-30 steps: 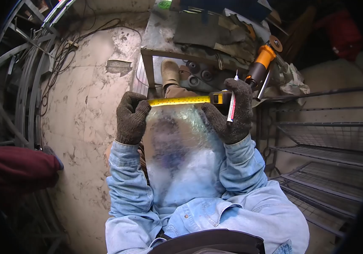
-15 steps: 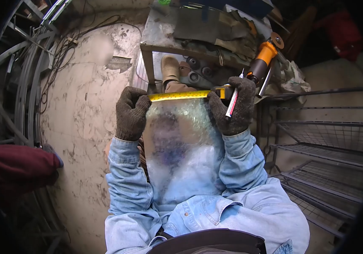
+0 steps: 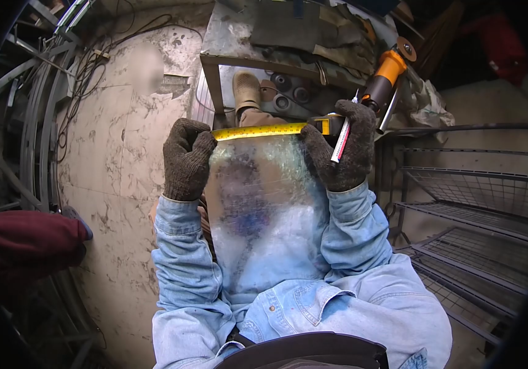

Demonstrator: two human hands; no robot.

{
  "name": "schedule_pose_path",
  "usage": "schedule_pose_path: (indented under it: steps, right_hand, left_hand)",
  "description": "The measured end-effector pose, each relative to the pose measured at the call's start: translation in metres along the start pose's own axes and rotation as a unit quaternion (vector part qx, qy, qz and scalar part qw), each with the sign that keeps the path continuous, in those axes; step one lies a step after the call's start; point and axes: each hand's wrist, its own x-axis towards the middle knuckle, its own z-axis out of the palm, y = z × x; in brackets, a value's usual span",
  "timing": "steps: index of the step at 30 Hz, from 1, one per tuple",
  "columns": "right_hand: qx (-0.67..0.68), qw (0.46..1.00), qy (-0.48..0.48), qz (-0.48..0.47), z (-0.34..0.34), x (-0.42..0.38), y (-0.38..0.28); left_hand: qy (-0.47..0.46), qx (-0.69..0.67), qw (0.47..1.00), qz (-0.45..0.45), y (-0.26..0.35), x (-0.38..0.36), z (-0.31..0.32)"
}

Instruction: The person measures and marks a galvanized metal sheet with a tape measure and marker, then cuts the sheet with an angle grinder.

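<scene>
A shiny metal sheet point(image 3: 264, 203) stands upright against my lap, reflecting my blue jacket. Across its top edge runs a yellow tape measure point(image 3: 258, 131), pulled out flat. My left hand point(image 3: 187, 158), in a dark knit glove, pinches the tape's free end at the sheet's left corner. My right hand point(image 3: 344, 147), also gloved, grips the tape's case at the right corner and holds a white and red marker point(image 3: 341, 140) between its fingers.
An orange angle grinder point(image 3: 384, 77) lies on a cluttered metal workbench point(image 3: 239, 37) just beyond the sheet. Wire mesh racks point(image 3: 473, 203) stand at the right. Curved metal bars point(image 3: 24, 123) and cables lie at the left on a stained floor point(image 3: 122, 160). A dark red sleeve point(image 3: 24, 240) shows at the left.
Both hands and the tape have risen a little along the sheet's top edge; the grips are unchanged.
</scene>
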Motion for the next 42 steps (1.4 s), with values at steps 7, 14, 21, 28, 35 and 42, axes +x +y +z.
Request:
schedule_pose_path:
  steps: [7, 14, 21, 28, 35, 42]
  right_hand:
    - [0.040, 0.999, -0.012, 0.032, -0.002, -0.001, -0.002]
    - [0.036, 0.999, 0.006, 0.031, 0.002, 0.000, -0.001]
    - [0.001, 0.999, 0.053, -0.007, -0.014, 0.000, -0.005]
    - [0.448, 0.882, -0.118, 0.088, -0.009, 0.000, -0.060]
    - [0.515, 0.796, -0.174, 0.267, 0.020, -0.010, -0.049]
    - [0.353, 0.928, -0.112, 0.043, 0.023, 0.000, -0.043]
  left_hand:
    - [-0.005, -0.024, 1.000, 0.005, -0.002, 0.001, 0.000]
    - [-0.006, -0.036, 0.999, -0.007, -0.001, 0.000, 0.000]
    - [-0.009, -0.048, 0.998, -0.034, 0.003, -0.001, -0.001]
    - [0.006, -0.042, 0.999, -0.002, 0.001, 0.000, -0.006]
    - [0.012, -0.048, 0.999, -0.002, 0.007, -0.002, -0.007]
    - [0.017, -0.031, 0.999, 0.015, 0.009, 0.000, -0.006]
